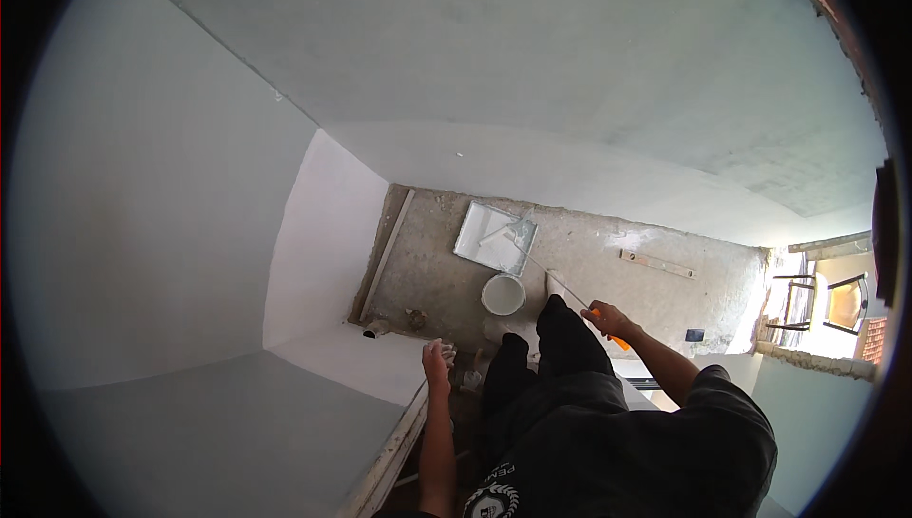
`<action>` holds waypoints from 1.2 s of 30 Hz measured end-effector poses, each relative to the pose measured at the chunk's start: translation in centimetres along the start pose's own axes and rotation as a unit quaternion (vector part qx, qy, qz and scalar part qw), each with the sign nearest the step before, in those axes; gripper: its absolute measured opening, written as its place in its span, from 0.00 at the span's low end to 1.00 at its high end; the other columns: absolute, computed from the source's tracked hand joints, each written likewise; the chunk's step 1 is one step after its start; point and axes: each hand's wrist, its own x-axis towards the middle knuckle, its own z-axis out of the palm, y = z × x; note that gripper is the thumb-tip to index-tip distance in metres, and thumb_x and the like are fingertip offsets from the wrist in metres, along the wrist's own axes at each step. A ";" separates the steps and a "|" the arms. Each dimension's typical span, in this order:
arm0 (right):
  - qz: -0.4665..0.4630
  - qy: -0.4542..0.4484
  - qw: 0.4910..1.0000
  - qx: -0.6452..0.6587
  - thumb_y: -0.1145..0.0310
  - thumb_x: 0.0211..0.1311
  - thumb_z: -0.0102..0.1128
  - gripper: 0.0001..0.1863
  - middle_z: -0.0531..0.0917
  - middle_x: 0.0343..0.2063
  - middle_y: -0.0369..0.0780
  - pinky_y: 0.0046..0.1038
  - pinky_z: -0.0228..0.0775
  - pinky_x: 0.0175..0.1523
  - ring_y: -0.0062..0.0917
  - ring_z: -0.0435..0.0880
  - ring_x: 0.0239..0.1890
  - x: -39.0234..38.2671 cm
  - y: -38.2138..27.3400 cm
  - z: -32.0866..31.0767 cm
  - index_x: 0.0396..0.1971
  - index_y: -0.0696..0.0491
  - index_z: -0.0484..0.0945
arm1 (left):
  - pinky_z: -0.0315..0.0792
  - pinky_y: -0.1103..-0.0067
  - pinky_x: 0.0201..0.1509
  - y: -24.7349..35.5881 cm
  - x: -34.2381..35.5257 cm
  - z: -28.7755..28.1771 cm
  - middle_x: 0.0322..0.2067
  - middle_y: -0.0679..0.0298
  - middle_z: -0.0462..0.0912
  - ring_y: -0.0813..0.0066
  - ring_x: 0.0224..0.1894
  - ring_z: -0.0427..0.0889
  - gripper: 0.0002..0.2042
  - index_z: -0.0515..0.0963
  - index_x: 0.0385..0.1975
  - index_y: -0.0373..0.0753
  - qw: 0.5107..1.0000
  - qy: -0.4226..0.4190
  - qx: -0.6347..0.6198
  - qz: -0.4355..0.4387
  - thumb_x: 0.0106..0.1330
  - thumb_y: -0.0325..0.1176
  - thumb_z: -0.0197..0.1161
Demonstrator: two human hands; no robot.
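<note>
My right hand (608,320) is closed around the orange handle of a paint roller (560,280). Its long thin rod slants down and left to the paint tray (465,241) on the floor, where the roller end rests among white paint. Just below the tray stands a round bucket (503,296) with pale contents. My left hand (436,358) hangs lower left, near the edge of a wall opening. Its fingers look loosely apart and whitish at the tips, and I make out nothing held in them.
A spirit level (657,263) lies on the concrete floor to the right, with a small dark square item (694,335) nearer. A long wooden strip (388,254) runs along the left wall, near a pipe stub (377,328). Grey-and-white walls surround me; a chair (844,302) stands beyond the right doorway.
</note>
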 end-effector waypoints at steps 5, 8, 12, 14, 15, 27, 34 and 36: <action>-0.045 0.013 0.998 0.036 0.45 0.71 0.43 0.29 0.81 0.23 0.46 0.33 0.75 0.25 0.33 0.83 0.23 -7.1 -0.3 -2.1 0.38 0.59 0.76 | 0.73 0.80 0.26 3.5 1.7 3.6 0.36 0.63 0.82 0.75 0.32 0.83 0.18 0.71 0.53 0.42 0.999 -0.051 0.004 -0.004 0.70 0.46 0.50; -0.138 0.063 0.988 0.026 0.49 0.72 0.43 0.26 0.82 0.25 0.50 0.42 0.71 0.40 0.44 0.83 0.31 -10.1 2.1 -2.5 0.35 0.60 0.77 | 0.72 0.80 0.26 6.0 0.8 7.5 0.38 0.63 0.82 0.75 0.33 0.83 0.19 0.71 0.53 0.42 0.994 -0.095 0.055 0.022 0.70 0.47 0.50; -0.204 0.119 0.971 0.034 0.53 0.71 0.46 0.20 0.82 0.24 0.49 0.40 0.71 0.36 0.45 0.82 0.29 -11.6 5.5 -1.8 0.37 0.57 0.77 | 0.72 0.78 0.32 10.0 -1.7 12.9 0.40 0.62 0.82 0.75 0.37 0.83 0.21 0.70 0.55 0.43 0.969 -0.195 0.141 0.058 0.70 0.50 0.50; -0.233 0.142 0.960 0.067 0.53 0.71 0.47 0.20 0.80 0.22 0.49 0.40 0.69 0.34 0.45 0.81 0.27 -12.0 5.9 -1.5 0.38 0.56 0.76 | 0.72 0.78 0.34 12.7 -2.7 15.5 0.41 0.62 0.82 0.74 0.38 0.83 0.22 0.69 0.56 0.43 0.957 -0.221 0.170 0.080 0.71 0.51 0.49; -0.236 0.145 0.958 0.073 0.54 0.71 0.47 0.20 0.79 0.21 0.48 0.38 0.68 0.33 0.41 0.79 0.25 -12.2 6.0 -1.5 0.37 0.57 0.76 | 0.72 0.78 0.36 14.1 -3.5 17.0 0.42 0.61 0.82 0.74 0.40 0.83 0.23 0.68 0.57 0.43 0.944 -0.252 0.188 0.099 0.72 0.52 0.49; -0.298 0.238 0.914 0.135 0.57 0.70 0.51 0.15 0.78 0.17 0.46 0.38 0.68 0.29 0.42 0.79 0.21 -13.7 2.5 -4.9 0.38 0.55 0.74 | 0.71 0.82 0.34 20.5 -11.1 30.9 0.39 0.63 0.83 0.76 0.40 0.84 0.20 0.68 0.51 0.39 0.880 -0.362 0.128 0.279 0.77 0.50 0.41; -0.325 0.311 0.871 0.199 0.61 0.69 0.52 0.13 0.77 0.17 0.47 0.34 0.67 0.27 0.35 0.77 0.19 -12.8 1.3 -4.0 0.38 0.57 0.74 | 0.71 0.85 0.33 25.1 -15.5 34.8 0.33 0.65 0.83 0.79 0.36 0.84 0.16 0.72 0.44 0.39 0.871 -0.361 0.093 0.321 0.77 0.46 0.44; -0.319 0.326 0.856 0.243 0.61 0.71 0.51 0.13 0.77 0.17 0.43 0.29 0.66 0.26 0.26 0.75 0.17 -11.4 1.5 -2.9 0.40 0.57 0.75 | 0.72 0.83 0.33 26.7 -16.4 35.9 0.31 0.65 0.82 0.79 0.33 0.83 0.15 0.72 0.42 0.37 0.845 -0.382 0.110 0.359 0.77 0.43 0.45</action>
